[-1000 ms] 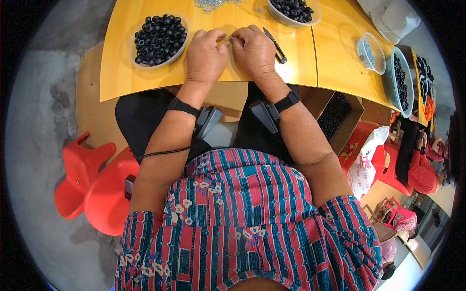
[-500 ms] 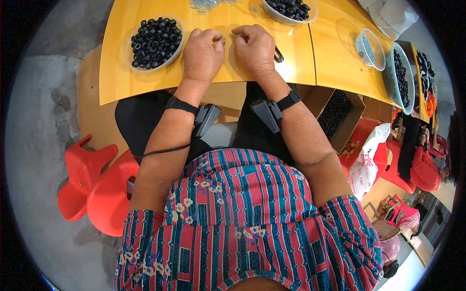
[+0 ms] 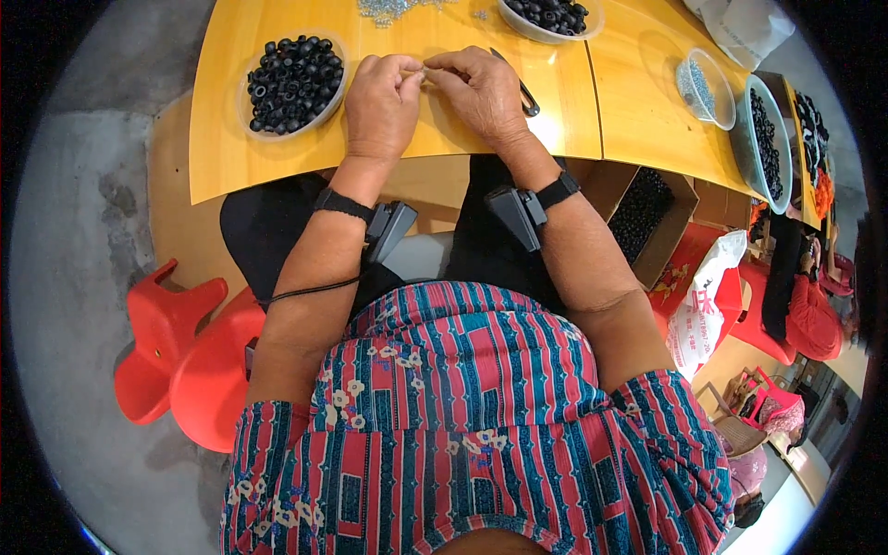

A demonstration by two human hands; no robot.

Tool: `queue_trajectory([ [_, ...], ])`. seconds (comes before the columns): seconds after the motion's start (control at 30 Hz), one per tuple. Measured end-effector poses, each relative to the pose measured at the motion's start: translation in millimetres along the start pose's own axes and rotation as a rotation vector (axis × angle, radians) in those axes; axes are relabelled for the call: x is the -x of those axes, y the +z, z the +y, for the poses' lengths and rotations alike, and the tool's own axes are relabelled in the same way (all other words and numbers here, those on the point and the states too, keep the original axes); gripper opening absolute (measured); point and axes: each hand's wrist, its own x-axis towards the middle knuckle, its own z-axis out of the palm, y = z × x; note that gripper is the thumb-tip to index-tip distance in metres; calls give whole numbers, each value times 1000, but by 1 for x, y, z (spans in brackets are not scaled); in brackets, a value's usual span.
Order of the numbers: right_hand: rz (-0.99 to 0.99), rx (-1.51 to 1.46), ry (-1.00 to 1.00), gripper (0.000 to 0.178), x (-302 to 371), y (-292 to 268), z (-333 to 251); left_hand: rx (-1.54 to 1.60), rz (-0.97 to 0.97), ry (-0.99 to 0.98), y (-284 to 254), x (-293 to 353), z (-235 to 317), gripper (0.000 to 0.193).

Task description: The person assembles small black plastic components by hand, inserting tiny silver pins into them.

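Observation:
My left hand [image 3: 381, 109] and my right hand [image 3: 485, 98] meet over the yellow table [image 3: 444, 139], fingertips nearly touching. Both are pinched around something too small to make out. Just left of my left hand stands a clear bowl [image 3: 243, 104] full of small black ring-shaped parts [image 3: 291, 83]. A slim black tool [image 3: 529, 100] lies beside my right hand, partly hidden behind it. Beyond my hands, small clear bluish pieces [image 3: 393, 9] are heaped on the tabletop.
Another bowl of black parts [image 3: 553, 14] stands at the far edge. To the right are a clear tub [image 3: 726, 109] with bluish pieces and a pale basin [image 3: 783, 176]. Under the table sits a cardboard box [image 3: 680, 208]. Red chairs [image 3: 208, 388] stand at left; other people work at far right.
My right hand has moved left, its fingers stretching toward my left hand. The gap between the fingertips has closed. More of the black tool shows.

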Motion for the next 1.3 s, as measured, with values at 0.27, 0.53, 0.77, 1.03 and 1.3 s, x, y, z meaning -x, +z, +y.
queue_trajectory([
  [0.27,-25,-47,18,20,-1,-5,-2,83,35,26,-1,1,1,12],
  [0.53,-26,-73,38,21,-1,-4,1,99,38,27,-2,1,1,11],
  [0.77,-34,-73,55,21,-1,-4,-1,87,57,64,-2,2,0,10],
  [1.03,-24,-41,16,20,-1,-3,1,96,48,27,-3,2,2,10],
  [1.3,1,-37,-10,18,-1,-1,1,103,39,24,-2,2,-1,11],
])
